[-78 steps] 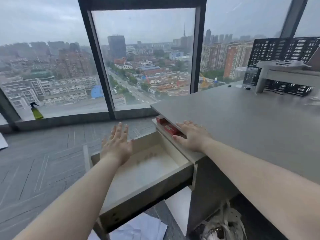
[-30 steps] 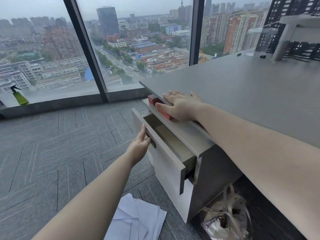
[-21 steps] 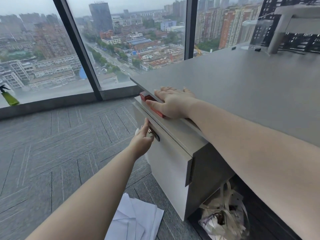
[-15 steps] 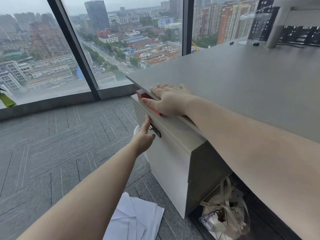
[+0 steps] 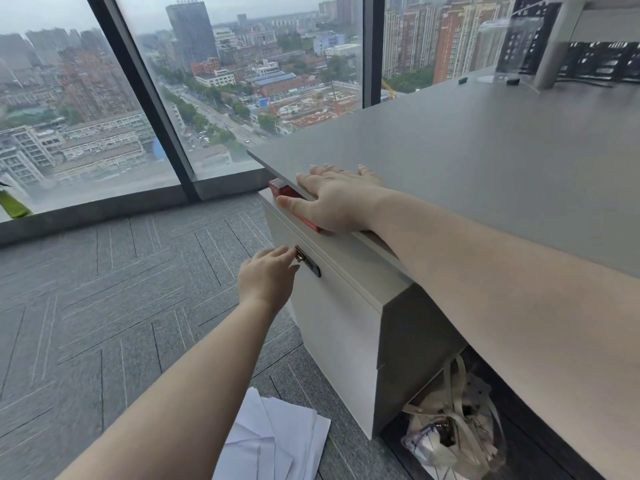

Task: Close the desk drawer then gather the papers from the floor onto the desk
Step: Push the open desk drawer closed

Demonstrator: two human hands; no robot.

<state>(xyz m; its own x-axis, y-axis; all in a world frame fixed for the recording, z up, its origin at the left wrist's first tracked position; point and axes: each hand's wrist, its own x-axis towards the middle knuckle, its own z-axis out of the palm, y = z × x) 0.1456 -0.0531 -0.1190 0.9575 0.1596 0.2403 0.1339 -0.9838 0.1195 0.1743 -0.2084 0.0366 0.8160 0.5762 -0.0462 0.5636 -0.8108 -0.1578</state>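
The white desk drawer point(image 5: 332, 327) sits flush in its cabinet, shut. My left hand point(image 5: 268, 277) hovers just off the drawer front, fingertips by the dark handle point(image 5: 308, 263), fingers loosely apart and holding nothing. My right hand point(image 5: 337, 199) lies flat on the edge of the grey desk point(image 5: 485, 161), fingers spread, partly covering a red box point(image 5: 285, 192) tucked under the desktop. Several white papers point(image 5: 277, 441) lie in a loose pile on the carpet in front of the cabinet.
Grey carpet point(image 5: 104, 306) stretches left to a floor-to-ceiling window point(image 5: 207, 98). A green spray bottle point(image 5: 12, 202) stands on the sill at far left. A bag point(image 5: 453, 431) sits under the desk. A white monitor stand point(image 5: 561, 39) occupies the desk's far right.
The drawer went from wide open to fully shut under my left hand's push. My left hand has now drawn slightly back from the handle. My right hand stayed on the desk edge.
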